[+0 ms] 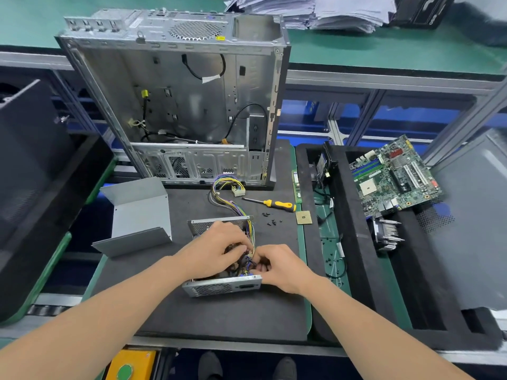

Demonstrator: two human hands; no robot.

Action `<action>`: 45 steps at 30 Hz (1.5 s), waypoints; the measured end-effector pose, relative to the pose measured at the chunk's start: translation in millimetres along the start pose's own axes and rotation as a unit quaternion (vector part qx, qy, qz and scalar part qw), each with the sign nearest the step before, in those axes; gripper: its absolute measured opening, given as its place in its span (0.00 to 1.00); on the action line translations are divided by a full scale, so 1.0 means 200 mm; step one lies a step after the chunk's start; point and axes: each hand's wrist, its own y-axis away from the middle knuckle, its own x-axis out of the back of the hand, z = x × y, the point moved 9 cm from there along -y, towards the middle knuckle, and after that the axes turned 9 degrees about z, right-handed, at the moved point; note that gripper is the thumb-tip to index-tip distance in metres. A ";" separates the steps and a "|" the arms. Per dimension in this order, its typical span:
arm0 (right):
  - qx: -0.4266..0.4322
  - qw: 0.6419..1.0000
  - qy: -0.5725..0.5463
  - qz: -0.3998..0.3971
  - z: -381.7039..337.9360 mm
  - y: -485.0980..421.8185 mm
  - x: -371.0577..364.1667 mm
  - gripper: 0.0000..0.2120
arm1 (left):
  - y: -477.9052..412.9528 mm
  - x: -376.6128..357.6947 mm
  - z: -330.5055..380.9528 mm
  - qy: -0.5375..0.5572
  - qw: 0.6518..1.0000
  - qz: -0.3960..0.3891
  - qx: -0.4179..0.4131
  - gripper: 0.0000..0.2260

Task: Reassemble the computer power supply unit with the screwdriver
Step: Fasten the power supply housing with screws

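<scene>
**Wires [248,263] being gripped inside open power supply unit [219,287]**

The power supply unit is sitting uncovered on the bench [219,319], close to the person. The left hand [216,248] is reaching in from the left, its fingers curling around the wires. The right hand [279,267] is pinching the same tangle from the right. The screwdriver [274,204] is lying untouched behind the unit, near some loose screws [270,218]. The grey cover [140,215] is resting apart, to the left. A coloured cable bundle [230,193] is trailing toward the computer case [178,105].

The grey power supply unit [222,287] sits open-topped, with the yellow-handled screwdriver [277,204] lying flat just beyond it.
</scene>
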 end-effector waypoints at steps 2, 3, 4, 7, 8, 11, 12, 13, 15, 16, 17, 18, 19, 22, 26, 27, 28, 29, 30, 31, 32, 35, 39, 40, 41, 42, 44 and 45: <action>0.001 1.000 -0.005 0.013 0.00 0.00 0.02 0.13 | 0.02 0.10 0.00 0.029 0.997 0.068 0.024 0.08; 0.004 1.000 -0.005 0.013 0.00 0.00 0.02 0.14 | 0.04 0.15 -0.01 0.038 0.994 0.092 0.037 0.08; 0.009 1.000 -0.002 0.008 -0.01 0.00 0.01 0.15 | 0.07 0.19 -0.01 0.039 0.993 0.101 0.049 0.08; 0.017 1.000 0.009 -0.009 -0.01 -0.01 -0.01 0.18 | 0.16 0.18 -0.05 0.009 0.997 0.017 0.078 0.05; 0.016 1.000 0.012 -0.014 -0.02 -0.01 -0.01 0.19 | 0.20 0.16 -0.06 -0.003 0.997 -0.021 0.080 0.09; 0.009 0.999 0.014 -0.027 -0.01 -0.02 -0.02 0.18 | 0.28 0.09 -0.03 -0.083 0.993 -0.078 0.030 0.23; 0.005 0.999 0.007 -0.032 -0.01 -0.02 -0.02 0.17 | 0.29 0.07 -0.01 -0.118 0.989 -0.084 0.006 0.25; 0.002 0.999 0.001 -0.035 -0.01 -0.01 -0.02 0.16 | 0.29 0.06 0.00 -0.147 0.985 -0.084 -0.012 0.26; 0.004 0.999 0.006 -0.043 0.00 -0.01 -0.01 0.12 | 0.28 0.05 0.02 -0.186 0.979 -0.068 -0.041 0.25; 0.008 0.999 0.013 -0.050 -0.01 -0.01 0.00 0.11 | 0.27 0.05 0.03 -0.205 0.975 -0.061 -0.052 0.24; 0.011 0.998 0.016 -0.061 -0.01 -0.01 0.01 0.10 | 0.27 0.05 0.03 -0.228 0.970 -0.063 -0.061 0.24; 0.010 0.997 0.010 -0.075 -0.01 -0.01 0.02 0.09 | 0.27 0.04 0.03 -0.250 0.963 -0.069 -0.068 0.24; 0.004 0.996 -0.008 -0.085 -0.02 -0.02 0.04 0.08 | 0.27 0.04 0.04 -0.268 0.958 -0.073 -0.075 0.25; -0.007 0.997 -0.056 -0.050 -0.05 -0.09 0.18 0.09 | 0.27 0.05 0.07 -0.305 0.944 -0.083 -0.094 0.23; -0.010 0.992 -0.010 0.128 -0.05 -0.24 0.48 0.08 | 0.23 0.13 0.00 -0.237 0.965 -0.111 0.018 0.20; -0.011 0.983 0.030 0.179 -0.05 -0.28 0.55 0.07 | 0.21 0.16 -0.02 -0.222 0.967 -0.117 0.041 0.20; -0.016 0.974 0.069 0.215 -0.04 -0.32 0.61 0.07 | 0.19 0.20 -0.04 -0.211 0.968 -0.122 0.055 0.21; -0.025 0.968 0.101 0.230 -0.02 -0.36 0.64 0.07 | 0.17 0.24 -0.05 -0.193 0.970 -0.128 0.069 0.21; -0.037 0.966 0.129 0.223 0.01 -0.41 0.65 0.08 | 0.15 0.27 -0.07 -0.164 0.974 -0.133 0.086 0.20; -0.050 0.966 0.154 0.202 0.04 -0.45 0.64 0.10 | 0.14 0.30 -0.08 -0.121 0.977 -0.137 0.107 0.18; -0.062 0.967 0.169 0.178 0.07 -0.49 0.62 0.13 | 0.13 0.32 -0.10 -0.070 0.979 -0.139 0.130 0.16; -0.085 0.968 0.172 0.161 0.13 -0.54 0.56 0.12 | 0.09 0.36 -0.14 0.049 0.974 -0.117 0.190 0.12; -0.101 0.962 0.184 0.173 0.18 -0.57 0.53 0.09 | 0.07 0.37 -0.18 0.096 0.961 -0.122 0.230 0.11; -0.099 0.962 0.192 0.164 0.18 -0.57 0.52 0.09 | 0.07 0.37 -0.19 0.106 0.958 -0.129 0.232 0.11; -0.087 0.962 0.203 0.160 0.17 -0.57 0.51 0.09 | 0.08 0.36 -0.19 0.120 0.956 -0.132 0.231 0.12; -0.063 0.962 0.208 0.167 0.13 -0.57 0.51 0.08 | 0.09 0.34 -0.19 0.135 0.955 -0.133 0.230 0.13; -0.007 0.963 0.189 0.194 0.00 -0.57 0.50 0.05 | 0.12 0.32 -0.18 0.161 0.952 -0.133 0.224 0.14; 0.000 0.969 0.160 0.186 -0.06 -0.57 0.47 0.04 | 0.13 0.30 -0.17 0.166 0.952 -0.138 0.215 0.15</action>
